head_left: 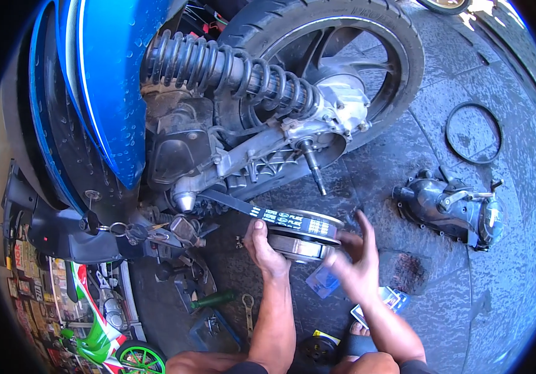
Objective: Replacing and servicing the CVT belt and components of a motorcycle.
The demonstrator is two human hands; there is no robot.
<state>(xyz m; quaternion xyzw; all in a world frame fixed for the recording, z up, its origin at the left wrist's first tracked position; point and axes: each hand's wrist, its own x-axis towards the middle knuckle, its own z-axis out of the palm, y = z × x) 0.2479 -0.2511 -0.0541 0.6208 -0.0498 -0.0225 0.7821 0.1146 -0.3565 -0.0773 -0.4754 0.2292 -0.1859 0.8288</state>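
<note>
The pulley (299, 245), with the belt (233, 204) round it, is near the shaft (313, 167). The left hand (269, 255) grips it; the right hand (360, 265) is spread beside it, too blurry to tell if touching. Likely step: belt fitting. Next calls for steady holding.

White print lines the flat black rubber belt (288, 218) just toward five o'clock, characters mark the round black rubber tyre (408, 59) at one, and large letters stand on an upright red-and-yellow panel (18, 254) past eight.
</note>
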